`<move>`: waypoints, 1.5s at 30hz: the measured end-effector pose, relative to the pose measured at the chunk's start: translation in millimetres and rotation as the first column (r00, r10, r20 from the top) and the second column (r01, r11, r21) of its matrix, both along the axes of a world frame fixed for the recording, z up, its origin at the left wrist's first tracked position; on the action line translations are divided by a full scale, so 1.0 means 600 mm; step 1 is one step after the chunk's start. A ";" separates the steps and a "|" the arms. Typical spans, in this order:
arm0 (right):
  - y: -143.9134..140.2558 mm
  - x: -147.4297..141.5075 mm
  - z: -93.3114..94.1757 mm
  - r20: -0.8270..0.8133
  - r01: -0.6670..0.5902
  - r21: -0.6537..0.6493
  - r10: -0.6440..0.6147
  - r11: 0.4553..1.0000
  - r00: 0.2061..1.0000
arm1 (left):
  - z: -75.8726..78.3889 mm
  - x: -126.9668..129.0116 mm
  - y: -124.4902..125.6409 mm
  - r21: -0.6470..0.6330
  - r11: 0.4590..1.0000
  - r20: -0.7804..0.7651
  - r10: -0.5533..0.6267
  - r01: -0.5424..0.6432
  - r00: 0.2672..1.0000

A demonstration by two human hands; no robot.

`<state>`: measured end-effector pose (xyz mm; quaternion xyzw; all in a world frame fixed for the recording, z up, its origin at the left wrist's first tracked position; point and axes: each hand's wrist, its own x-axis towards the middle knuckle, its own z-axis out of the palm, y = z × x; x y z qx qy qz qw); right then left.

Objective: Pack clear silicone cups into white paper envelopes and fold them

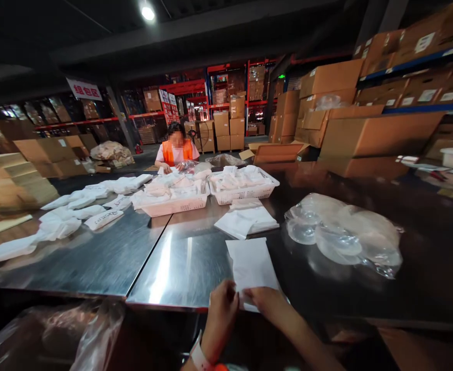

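Note:
A flat white bag (251, 260), like paper, lies on the metal table near its front edge. My left hand (222, 301) is closed with its fingers curled at the bag's left edge. From the right, my right hand (267, 301) pinches the near part of the same bag, the fingertips partly hidden. Just beyond lies a small pile of similar white bags (251, 220). Two white plastic baskets (176, 207) filled with white packets stand farther back.
To the right are clear plastic bowl-like pieces in film (342, 232). White packets (62, 226) spread across the left of the table (106, 257). A person in an orange vest (176, 149) sits opposite, hands on the far side. Clear plastic sheeting (56, 335) hangs below left; cardboard boxes (373, 134) stand behind.

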<state>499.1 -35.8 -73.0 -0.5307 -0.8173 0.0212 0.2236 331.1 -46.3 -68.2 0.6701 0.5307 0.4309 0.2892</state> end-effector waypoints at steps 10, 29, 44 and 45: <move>-0.054 -0.058 0.021 -0.221 -0.006 0.371 0.095 0.928 0.971 | 0.002 0.006 0.010 -0.440 0.879 0.604 0.137 0.185 0.785; -0.055 -0.100 -0.016 -0.136 0.160 0.513 -0.104 0.843 0.985 | 0.032 0.002 0.011 -0.562 0.795 0.620 0.224 0.227 0.752; -0.077 -0.061 -0.025 -0.473 0.037 0.403 0.174 0.914 0.864 | -0.028 -0.009 -0.003 -0.460 0.888 0.519 0.264 0.005 0.813; -0.084 -0.048 -0.019 -0.594 0.085 0.326 0.134 0.942 0.793 | -0.029 -0.008 -0.003 -0.469 0.883 0.526 0.267 0.014 0.808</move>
